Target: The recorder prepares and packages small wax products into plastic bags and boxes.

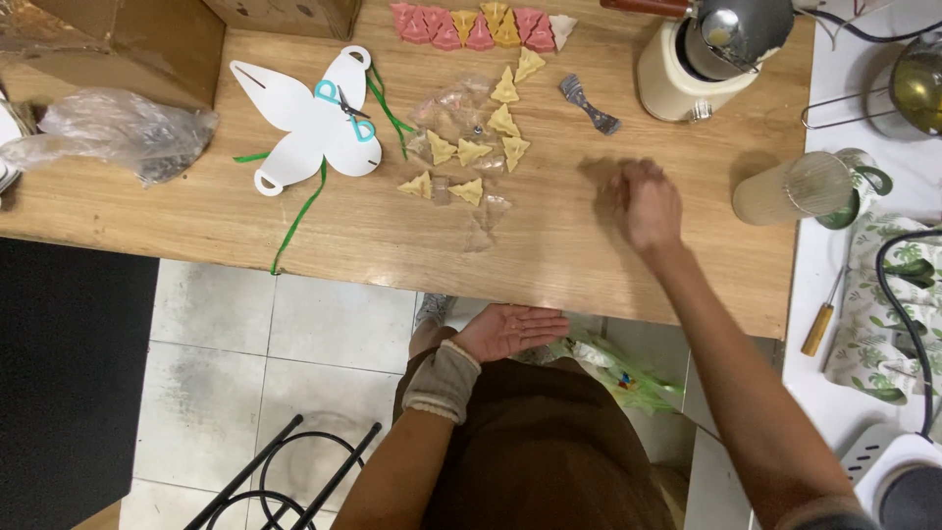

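From the head camera, the right hand (643, 204) rests on the wooden counter (245, 221), blurred, fingers curled loosely down against the bare wood — I cannot tell whether it pinches anything. The nearest things are the small yellow tree-shaped pieces (488, 137), scattered to its left among crinkled clear wrappers (486, 221), well apart from the fingers. A small grey bow-shaped piece (589, 105) lies just above the hand. The left hand (510, 329) is held below the counter edge, palm up and spread flat, holding nothing. Further left lie white paper cut-outs (304, 123) with blue-handled scissors (343, 108) and green ribbon (299, 211) — smooth and flat. A row of pink and yellow pieces (471, 26) lines the far edge.
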